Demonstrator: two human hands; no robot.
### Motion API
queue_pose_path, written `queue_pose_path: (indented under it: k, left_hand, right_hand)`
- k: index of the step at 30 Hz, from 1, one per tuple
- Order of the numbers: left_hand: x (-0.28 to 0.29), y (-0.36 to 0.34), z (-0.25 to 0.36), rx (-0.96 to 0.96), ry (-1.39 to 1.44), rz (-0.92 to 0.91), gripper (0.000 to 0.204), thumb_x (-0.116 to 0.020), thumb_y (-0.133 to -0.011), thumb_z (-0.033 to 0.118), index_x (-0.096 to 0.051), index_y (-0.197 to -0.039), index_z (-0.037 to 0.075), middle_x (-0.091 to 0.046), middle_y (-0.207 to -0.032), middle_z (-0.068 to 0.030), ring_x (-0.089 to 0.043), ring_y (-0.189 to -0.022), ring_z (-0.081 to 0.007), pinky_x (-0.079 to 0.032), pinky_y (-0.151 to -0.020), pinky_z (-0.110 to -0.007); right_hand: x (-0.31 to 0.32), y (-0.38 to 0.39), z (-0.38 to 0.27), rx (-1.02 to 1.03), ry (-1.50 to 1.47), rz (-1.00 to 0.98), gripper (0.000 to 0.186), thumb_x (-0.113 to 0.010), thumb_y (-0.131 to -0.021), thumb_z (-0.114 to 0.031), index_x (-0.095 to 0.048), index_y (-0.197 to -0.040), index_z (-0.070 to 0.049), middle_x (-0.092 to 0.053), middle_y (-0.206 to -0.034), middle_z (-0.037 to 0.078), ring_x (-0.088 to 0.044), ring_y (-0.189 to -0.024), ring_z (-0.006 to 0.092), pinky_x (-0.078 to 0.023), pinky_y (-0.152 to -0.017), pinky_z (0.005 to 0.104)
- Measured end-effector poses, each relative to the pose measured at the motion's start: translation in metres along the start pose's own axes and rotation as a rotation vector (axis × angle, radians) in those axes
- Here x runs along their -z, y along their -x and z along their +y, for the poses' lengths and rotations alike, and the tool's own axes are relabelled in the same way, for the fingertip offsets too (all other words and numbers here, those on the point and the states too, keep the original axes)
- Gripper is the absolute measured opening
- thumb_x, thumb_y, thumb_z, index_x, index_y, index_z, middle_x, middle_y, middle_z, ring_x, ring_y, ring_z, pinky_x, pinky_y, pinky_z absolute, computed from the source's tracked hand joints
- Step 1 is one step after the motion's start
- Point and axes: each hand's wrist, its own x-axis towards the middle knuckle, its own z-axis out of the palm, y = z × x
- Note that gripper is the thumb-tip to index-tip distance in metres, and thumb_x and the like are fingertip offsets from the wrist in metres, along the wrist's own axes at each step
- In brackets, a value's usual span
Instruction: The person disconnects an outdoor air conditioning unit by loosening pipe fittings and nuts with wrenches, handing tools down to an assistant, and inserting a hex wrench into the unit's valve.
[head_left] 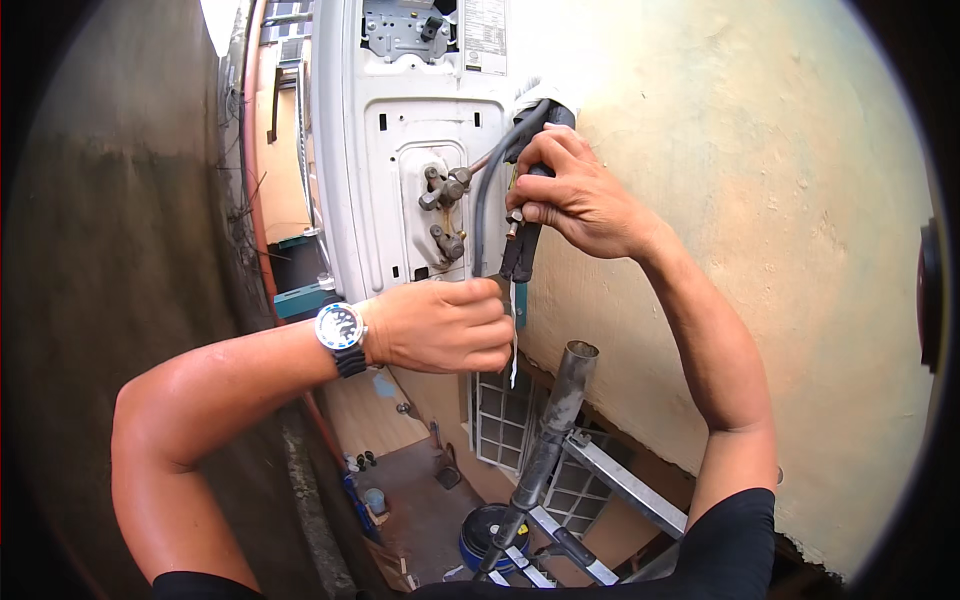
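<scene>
While the right hand (580,195) pinches a copper pipe (513,229) between the white metal box (388,205) and the cream wall (700,180), the left hand (440,325) curls nearer, beside a black tube (526,258); what it grips, I cannot tell.

No legible text on my feed. I see a white label (486,38) at the upper right of the white metal unit (450,122), dense small print in rows, too tiny for me to read. Wristwatch (341,326) behind the left hand (440,325): bold dark dial marks, can't make them out. Yellow patch (522,530) on dark lid (486,522): can't tell if it's a label.
</scene>
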Motion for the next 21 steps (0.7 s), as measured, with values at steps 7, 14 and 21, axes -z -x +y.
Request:
queue_pose_path:
  k: [7, 14, 21]
  left_hand:
    - [0.019, -0.006, 0.003, 0.518, 0.084, 0.024, 0.016, -0.069, -0.085, 0.022, -0.057, -0.087, 0.012, -0.050, -0.076, -0.0023, -0.055, -0.073, -0.0200, -0.042, -0.073, -0.035]
    - [0.014, -0.029, 0.013, 0.916, 0.115, 0.091, 0.010, -0.070, -0.087, 0.009, -0.060, -0.086, 0.006, -0.058, -0.077, -0.0089, -0.057, -0.074, -0.0278, -0.041, -0.075, -0.039]
    - [0.010, -0.032, 0.015, 0.996, 0.075, 0.208, 0.009, -0.071, -0.086, 0.007, -0.063, -0.090, 0.005, -0.060, -0.074, -0.0077, -0.058, -0.071, -0.0278, -0.041, -0.072, -0.040]
  right_hand:
    - [-0.004, 0.000, 0.001, 0.028, 0.012, 0.036, 0.014, -0.072, -0.095, -0.030, -0.071, -0.098, -0.016, -0.055, -0.109, 0.007, -0.048, -0.118, 0.0302, -0.037, -0.109, 0.0455]
    - [-0.001, 0.007, 0.005, 0.004, 0.008, 0.013, 0.015, -0.073, -0.093, -0.030, -0.072, -0.097, -0.016, -0.056, -0.111, 0.006, -0.048, -0.119, 0.0303, -0.038, -0.107, 0.0449]
    - [-0.004, 0.005, 0.003, -0.004, -0.068, 0.018, 0.011, -0.073, -0.093, -0.024, -0.072, -0.097, -0.014, -0.052, -0.112, 0.006, -0.043, -0.124, 0.0315, -0.034, -0.113, 0.0462]
